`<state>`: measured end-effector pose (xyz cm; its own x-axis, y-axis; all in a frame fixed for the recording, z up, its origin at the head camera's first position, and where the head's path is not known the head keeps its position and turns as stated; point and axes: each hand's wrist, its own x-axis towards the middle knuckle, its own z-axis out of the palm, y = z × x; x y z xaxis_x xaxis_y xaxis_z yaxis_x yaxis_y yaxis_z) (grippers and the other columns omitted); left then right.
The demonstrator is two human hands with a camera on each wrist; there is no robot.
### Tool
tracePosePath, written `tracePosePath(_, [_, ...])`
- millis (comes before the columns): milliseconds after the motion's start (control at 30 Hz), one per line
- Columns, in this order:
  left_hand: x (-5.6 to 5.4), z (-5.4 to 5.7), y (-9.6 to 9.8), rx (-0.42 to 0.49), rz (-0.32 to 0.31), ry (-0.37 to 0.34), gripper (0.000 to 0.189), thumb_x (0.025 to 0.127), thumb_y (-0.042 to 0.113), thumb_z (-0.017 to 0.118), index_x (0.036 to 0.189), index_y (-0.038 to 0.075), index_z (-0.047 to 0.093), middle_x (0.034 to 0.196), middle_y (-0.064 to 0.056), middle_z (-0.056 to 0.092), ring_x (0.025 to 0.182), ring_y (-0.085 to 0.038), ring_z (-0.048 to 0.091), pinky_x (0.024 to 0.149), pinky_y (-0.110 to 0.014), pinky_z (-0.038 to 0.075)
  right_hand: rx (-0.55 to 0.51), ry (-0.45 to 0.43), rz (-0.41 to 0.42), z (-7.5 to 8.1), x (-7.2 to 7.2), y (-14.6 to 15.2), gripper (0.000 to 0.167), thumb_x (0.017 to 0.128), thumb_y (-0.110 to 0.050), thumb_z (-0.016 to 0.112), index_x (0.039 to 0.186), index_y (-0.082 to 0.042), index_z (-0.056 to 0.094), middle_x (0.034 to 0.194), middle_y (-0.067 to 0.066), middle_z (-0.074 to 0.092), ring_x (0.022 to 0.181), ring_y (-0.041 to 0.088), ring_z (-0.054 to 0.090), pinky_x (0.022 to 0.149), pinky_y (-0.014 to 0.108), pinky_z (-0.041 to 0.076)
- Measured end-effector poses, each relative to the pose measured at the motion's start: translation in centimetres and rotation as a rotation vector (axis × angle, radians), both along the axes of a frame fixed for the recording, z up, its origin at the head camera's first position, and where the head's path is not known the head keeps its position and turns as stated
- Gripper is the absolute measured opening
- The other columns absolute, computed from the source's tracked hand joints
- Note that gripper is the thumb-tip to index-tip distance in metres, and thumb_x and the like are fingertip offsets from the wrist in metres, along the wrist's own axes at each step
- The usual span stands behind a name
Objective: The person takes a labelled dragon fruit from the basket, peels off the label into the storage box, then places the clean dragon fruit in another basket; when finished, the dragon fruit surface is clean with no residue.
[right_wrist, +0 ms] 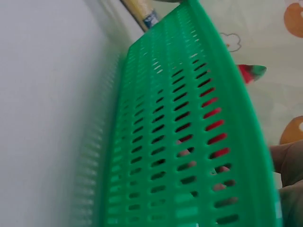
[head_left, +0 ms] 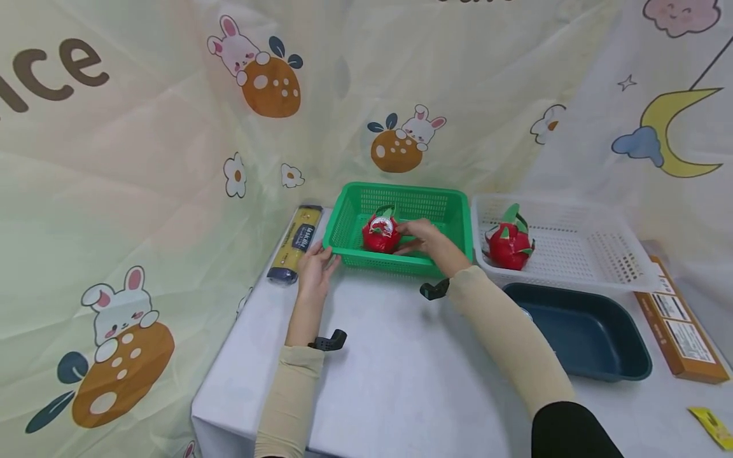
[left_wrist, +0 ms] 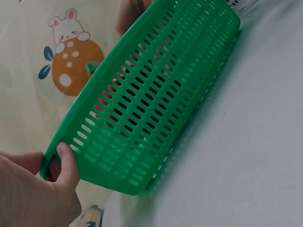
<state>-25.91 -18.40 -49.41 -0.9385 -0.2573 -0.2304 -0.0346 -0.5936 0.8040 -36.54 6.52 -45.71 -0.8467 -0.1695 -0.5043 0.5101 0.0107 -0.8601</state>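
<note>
In the head view a red dragon fruit (head_left: 380,234) with green tips and a round label sits in the green basket (head_left: 401,259). My right hand (head_left: 426,238) reaches over the basket's near rim, its spread fingers at the fruit's right side. In the right wrist view the basket wall (right_wrist: 161,127) hides most of that hand (right_wrist: 289,165). My left hand (left_wrist: 45,189) pinches the basket's left corner rim (left_wrist: 59,137), thumb and fingers on either side. A second dragon fruit (head_left: 509,245) lies in the white basket (head_left: 572,270).
Left of the green basket lies a yellow and navy package (head_left: 296,245). A dark blue tub (head_left: 601,343) stands in front of the white basket. Further right are an orange-brown box (head_left: 681,327) and a small yellow packet (head_left: 712,427). A printed cloth hangs behind the table.
</note>
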Motion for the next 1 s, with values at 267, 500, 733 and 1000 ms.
tracePosePath(267, [0.2,0.1,0.0,-0.003,-0.014,-0.003,0.051,0.102,-0.004,0.057,0.152,-0.002,0.048,0.151,-0.023,0.050,0.138,-0.034,0.052,0.104,-0.035,0.056,-0.062,0.019,0.027,1.7,0.6,1.5,0.051,0.105,-0.010,0.060,0.154,-0.002,0.047,0.157,0.018,0.043,0.137,0.050,0.049,0.094,0.060,0.058])
tracePosePath(500, [0.0,0.0,-0.1,-0.024,-0.016,-0.011,0.049,0.103,-0.002,0.058,0.151,-0.001,0.050,0.150,-0.022,0.051,0.127,-0.028,0.059,0.101,-0.032,0.057,-0.070,0.036,0.034,3.8,2.0,2.4,0.052,0.106,-0.011,0.059,0.156,-0.005,0.046,0.160,0.016,0.040,0.138,0.052,0.047,0.105,0.062,0.051])
tracePosePath(733, [-0.1,0.2,-0.1,-0.021,-0.014,-0.017,0.049,0.103,-0.003,0.058,0.151,0.000,0.051,0.146,-0.021,0.054,0.122,-0.027,0.062,0.099,-0.031,0.058,-0.103,0.068,0.023,5.0,3.1,3.2,0.053,0.107,-0.011,0.058,0.157,-0.004,0.042,0.161,0.017,0.038,0.139,0.053,0.045,0.110,0.066,0.045])
tracePosePath(1000, [0.1,0.3,0.0,0.033,0.001,-0.013,0.052,0.103,-0.005,0.055,0.154,-0.001,0.046,0.149,-0.022,0.049,0.134,-0.031,0.054,0.100,-0.032,0.058,-0.120,0.125,0.036,6.7,5.8,3.8,0.054,0.107,-0.013,0.059,0.158,-0.006,0.042,0.162,0.017,0.037,0.138,0.051,0.048,0.106,0.065,0.047])
